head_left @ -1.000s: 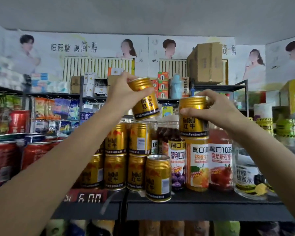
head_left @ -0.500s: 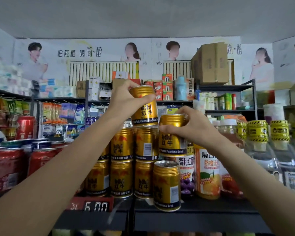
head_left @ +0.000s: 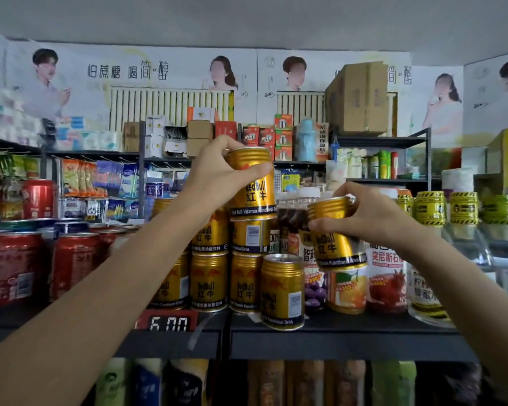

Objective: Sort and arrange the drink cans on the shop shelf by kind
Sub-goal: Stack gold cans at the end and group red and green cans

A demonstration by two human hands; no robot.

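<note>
My left hand (head_left: 217, 174) grips a gold Red Bull can (head_left: 251, 186) by its upper side, its base resting on top of the two-high stack of gold cans (head_left: 208, 279) on the dark shelf (head_left: 335, 341). My right hand (head_left: 373, 215) holds a second gold can (head_left: 333, 238) by its rim, in the air, slightly tilted, above and just right of a single gold can (head_left: 282, 291) that stands at the shelf's front edge. Behind the held can stand juice bottles (head_left: 386, 279).
Red cans (head_left: 74, 265) fill the shelf's left part. Clear bottles with yellow-black caps (head_left: 464, 209) stand at the right. A red price tag (head_left: 167, 322) reading 6.00 hangs on the shelf edge. More bottles (head_left: 305, 382) sit on the shelf below. Further racks with boxes stand behind.
My left hand lowered its can onto the top of the gold stack. My right hand carried its can left and down, toward the lone front can.
</note>
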